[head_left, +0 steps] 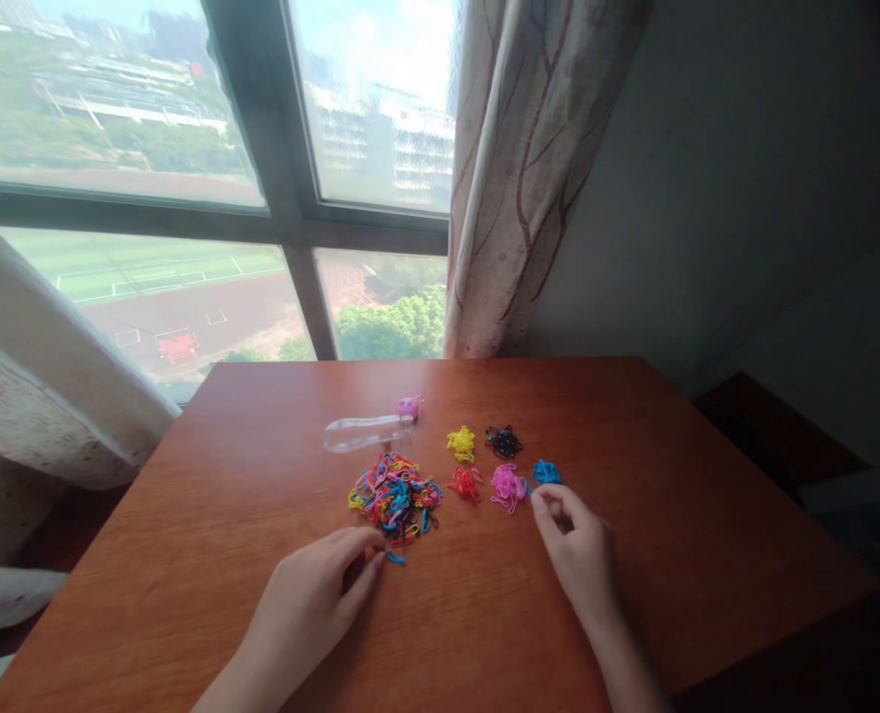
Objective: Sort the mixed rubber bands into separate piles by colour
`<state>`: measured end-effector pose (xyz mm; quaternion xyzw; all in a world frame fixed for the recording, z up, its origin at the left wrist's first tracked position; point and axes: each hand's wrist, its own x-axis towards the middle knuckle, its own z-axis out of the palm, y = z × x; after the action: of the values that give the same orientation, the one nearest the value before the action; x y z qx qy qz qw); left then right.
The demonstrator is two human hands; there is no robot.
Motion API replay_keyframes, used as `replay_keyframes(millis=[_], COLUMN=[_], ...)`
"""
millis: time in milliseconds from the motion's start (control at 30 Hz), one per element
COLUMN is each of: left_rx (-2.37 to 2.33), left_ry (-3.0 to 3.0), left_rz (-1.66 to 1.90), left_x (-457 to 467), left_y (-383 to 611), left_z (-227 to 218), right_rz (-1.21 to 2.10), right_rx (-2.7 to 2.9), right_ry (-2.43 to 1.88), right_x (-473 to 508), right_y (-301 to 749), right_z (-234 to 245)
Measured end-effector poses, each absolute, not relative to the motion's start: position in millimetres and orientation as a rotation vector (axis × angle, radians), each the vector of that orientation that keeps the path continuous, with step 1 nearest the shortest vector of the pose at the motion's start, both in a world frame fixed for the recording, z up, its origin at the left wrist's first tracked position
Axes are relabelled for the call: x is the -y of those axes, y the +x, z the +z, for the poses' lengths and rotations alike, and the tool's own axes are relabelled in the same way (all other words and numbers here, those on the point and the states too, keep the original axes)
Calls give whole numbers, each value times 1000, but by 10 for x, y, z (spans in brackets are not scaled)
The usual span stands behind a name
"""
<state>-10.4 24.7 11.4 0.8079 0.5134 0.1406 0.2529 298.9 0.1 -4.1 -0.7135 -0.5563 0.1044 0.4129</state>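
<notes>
A mixed pile of small coloured rubber bands point(397, 495) lies on the wooden table. Just in front of it, my left hand point(328, 579) has its thumb and forefinger drawn together at a blue rubber band point(396, 559), whose free end sticks out past the fingertips. My right hand point(577, 545) pinches what looks like another blue band, mostly hidden by the fingers, beside the small blue pile point(546, 472). Close by its fingertips is the pink pile point(509, 486). Separate heaps of red point(467, 484), yellow point(461, 444) and black bands point(503, 442) lie between the hands and farther back.
Behind the mixed pile, a clear plastic bottle-shaped container point(365, 433) lies on its side, with a pink object point(409, 407) at its end. The brown table point(669, 525) reaches back to a window point(291, 218) and a patterned curtain point(529, 178).
</notes>
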Motion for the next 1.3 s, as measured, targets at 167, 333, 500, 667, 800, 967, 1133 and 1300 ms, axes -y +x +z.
replay_keyframes(millis=[167, 333, 500, 667, 800, 967, 1133, 1300], left_rx=[-1411, -1414, -1410, -1407, -1408, -1410, -1405, -1406], left_ry=[2191, 2187, 2192, 2191, 2184, 2180, 2175, 2164], left_rz=[363, 352, 349, 359, 347, 355, 377, 442], left_x=[-255, -254, -247, -240, -235, -234, -231, -224], left_y=[-89, -88, -106, -108, -106, -100, -93, -86], left_z=[128, 118, 97, 109, 115, 123, 141, 118], right_rz=[140, 110, 100, 65, 53, 125, 315, 426], right_rx=[1333, 1385, 1393, 1406, 1413, 1493, 1622, 1756], right_ry=[-1940, -1977, -1993, -1982, -1954, -1863, -1702, -1626], right_x=[-72, -133, -138, -123, -99, -48, 18, 81], right_y=[3459, 3526, 3502, 3484, 3390, 3093, 2653, 2254], right_z=[-128, -207, -242, -192, -117, -24, 3, -26])
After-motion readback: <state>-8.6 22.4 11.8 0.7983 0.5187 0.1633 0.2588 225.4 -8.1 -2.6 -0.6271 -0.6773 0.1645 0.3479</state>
